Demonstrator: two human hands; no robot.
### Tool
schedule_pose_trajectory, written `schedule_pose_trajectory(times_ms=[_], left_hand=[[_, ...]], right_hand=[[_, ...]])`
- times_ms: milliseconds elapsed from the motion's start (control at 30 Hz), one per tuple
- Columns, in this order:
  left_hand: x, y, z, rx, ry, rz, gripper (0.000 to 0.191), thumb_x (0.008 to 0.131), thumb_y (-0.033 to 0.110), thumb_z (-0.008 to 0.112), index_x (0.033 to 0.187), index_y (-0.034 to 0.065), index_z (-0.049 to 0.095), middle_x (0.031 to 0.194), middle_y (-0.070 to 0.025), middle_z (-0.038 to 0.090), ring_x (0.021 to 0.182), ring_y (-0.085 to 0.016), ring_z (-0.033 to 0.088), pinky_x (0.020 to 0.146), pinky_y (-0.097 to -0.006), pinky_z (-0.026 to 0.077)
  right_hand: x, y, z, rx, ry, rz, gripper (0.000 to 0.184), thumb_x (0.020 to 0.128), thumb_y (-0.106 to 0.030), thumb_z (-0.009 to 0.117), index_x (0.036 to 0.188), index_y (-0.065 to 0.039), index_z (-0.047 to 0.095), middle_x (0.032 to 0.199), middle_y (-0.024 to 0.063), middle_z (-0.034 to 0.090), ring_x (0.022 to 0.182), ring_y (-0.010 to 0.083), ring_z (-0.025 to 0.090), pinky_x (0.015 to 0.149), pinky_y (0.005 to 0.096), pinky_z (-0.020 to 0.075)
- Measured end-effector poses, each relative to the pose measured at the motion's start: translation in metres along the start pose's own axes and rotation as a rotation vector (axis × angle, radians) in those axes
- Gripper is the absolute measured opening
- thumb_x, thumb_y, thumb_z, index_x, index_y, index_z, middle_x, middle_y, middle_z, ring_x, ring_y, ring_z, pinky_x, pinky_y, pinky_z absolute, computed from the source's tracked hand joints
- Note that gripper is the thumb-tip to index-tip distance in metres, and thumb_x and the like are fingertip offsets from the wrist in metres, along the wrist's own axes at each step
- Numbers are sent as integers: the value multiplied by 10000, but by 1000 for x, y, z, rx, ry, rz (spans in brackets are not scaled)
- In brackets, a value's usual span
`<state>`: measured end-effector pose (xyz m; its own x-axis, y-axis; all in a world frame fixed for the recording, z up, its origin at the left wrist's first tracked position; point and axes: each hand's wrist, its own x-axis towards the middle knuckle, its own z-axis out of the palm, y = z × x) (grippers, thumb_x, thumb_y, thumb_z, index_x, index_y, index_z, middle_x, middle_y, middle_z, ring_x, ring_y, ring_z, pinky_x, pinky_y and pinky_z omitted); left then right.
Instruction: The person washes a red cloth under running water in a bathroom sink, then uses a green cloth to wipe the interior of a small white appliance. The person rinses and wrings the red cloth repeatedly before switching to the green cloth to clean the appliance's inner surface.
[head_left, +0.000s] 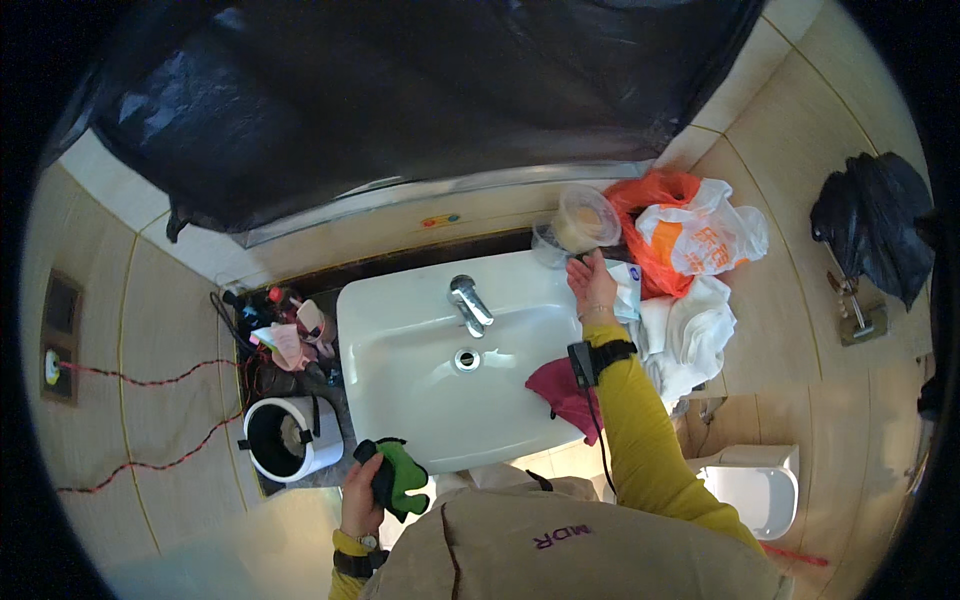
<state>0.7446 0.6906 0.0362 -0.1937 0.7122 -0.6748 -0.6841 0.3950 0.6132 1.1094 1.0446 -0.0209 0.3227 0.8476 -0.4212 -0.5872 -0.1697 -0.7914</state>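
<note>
My left hand (363, 499) grips a green and black fabric piece (401, 480), perhaps a glove, at the front left of the white sink (405, 420). My right hand (596, 286) reaches over the sink's back right corner. Its fingertips are by a clear plastic tub (585, 219) with something pale in it. A small dark thing shows at those fingers, and whether they hold it is unclear. Under my right forearm a maroon cloth (566, 394) hangs over the sink's edge. The chrome faucet (471, 306) stands behind the drain (467, 360).
Right of the sink are a tissue pack (626, 289), white towels (694, 337) and plastic bags (686, 229). A white cylindrical container (292, 439) and pink items (289, 345) crowd the left counter. Red cords (172, 375) run there. Black sheeting (420, 90) covers the wall behind.
</note>
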Motion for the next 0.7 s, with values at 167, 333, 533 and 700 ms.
schedule_pose_trajectory(times_ms=[167, 333, 533, 700], left_hand=[[3, 3, 3, -36, 25, -25, 250, 919, 136, 649, 1146, 37, 612, 1033, -64, 675, 927, -188, 667, 818, -324, 562], [2, 17, 21, -85, -65, 5, 307, 926, 165, 660, 1208, 75, 575, 1049, -22, 649, 936, -140, 634, 819, -283, 526], [-15, 28, 10, -16, -60, 156, 328, 925, 160, 668, 1228, 86, 564, 1019, 8, 637, 946, -106, 617, 811, -257, 496], [-38, 33, -35, -4, -27, 149, 290, 937, 166, 654, 1205, 75, 590, 1045, -19, 664, 902, -113, 642, 748, -263, 525]], right_hand=[[-112, 50, 17, -371, -435, -56, 198, 980, -237, 576, 944, -43, 584, 806, 74, 666, 666, 155, 642, 575, 255, 492], [-219, 97, 37, -773, -1301, 350, 411, 929, -141, 663, 1308, -80, 515, 1054, 78, 662, 899, 151, 653, 727, 273, 540], [-281, 150, 66, -530, -1540, 547, 599, 935, -98, 642, 1462, -31, 367, 1150, 44, 616, 1012, 107, 596, 858, 273, 518], [-296, 160, 82, -812, -1525, 610, 400, 949, -35, 550, 1346, -2, 512, 1051, 39, 658, 905, 103, 619, 786, 251, 521]])
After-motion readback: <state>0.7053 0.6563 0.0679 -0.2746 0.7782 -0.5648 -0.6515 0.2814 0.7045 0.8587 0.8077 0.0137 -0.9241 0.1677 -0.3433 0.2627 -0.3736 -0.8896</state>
